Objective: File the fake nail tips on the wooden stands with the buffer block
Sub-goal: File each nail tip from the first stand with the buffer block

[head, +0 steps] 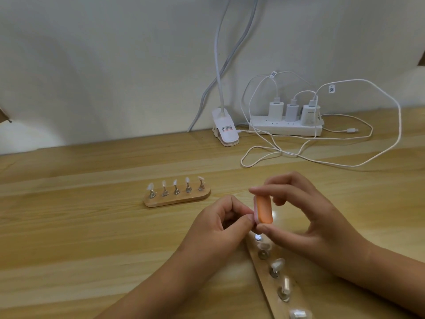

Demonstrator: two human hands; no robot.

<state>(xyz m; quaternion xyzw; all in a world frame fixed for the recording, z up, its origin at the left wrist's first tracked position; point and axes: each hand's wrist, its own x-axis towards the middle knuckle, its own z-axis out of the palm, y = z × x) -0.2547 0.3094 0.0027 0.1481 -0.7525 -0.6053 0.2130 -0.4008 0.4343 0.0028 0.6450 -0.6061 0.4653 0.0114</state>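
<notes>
right hand (299, 210) pinches buffer block (264, 209) upright for filing | left hand (220, 217) curled at its 9 o'clock, cannot tell what it pinches

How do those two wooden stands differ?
The far stand lies crosswise, wholly in view; the near stand runs toward the camera, cut off by the frame. The far stand sits untouched; the near stand's far end lies beneath the right hand holding the buffer block. Both are wood, with nail tips on metal pegs.

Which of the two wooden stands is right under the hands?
The near stand running diagonally toward the bottom edge; the other stand sits apart, farther back.
</notes>
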